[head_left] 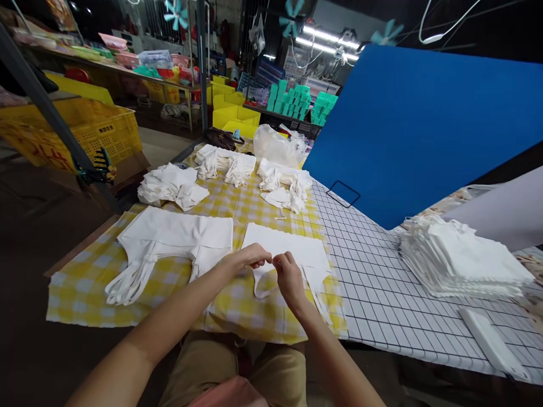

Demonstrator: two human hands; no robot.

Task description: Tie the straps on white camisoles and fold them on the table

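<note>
Going left to right, your left hand (253, 257) and right hand (287, 270) are both pinching the strap of the white cloth bag (288, 249) lying on the yellow checked cloth (237, 203), and pulling hard could be slipping it loose.

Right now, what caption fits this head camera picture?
Both hands, left hand and right hand, pinch a white cloth bag on yellow checked cloth.
</note>
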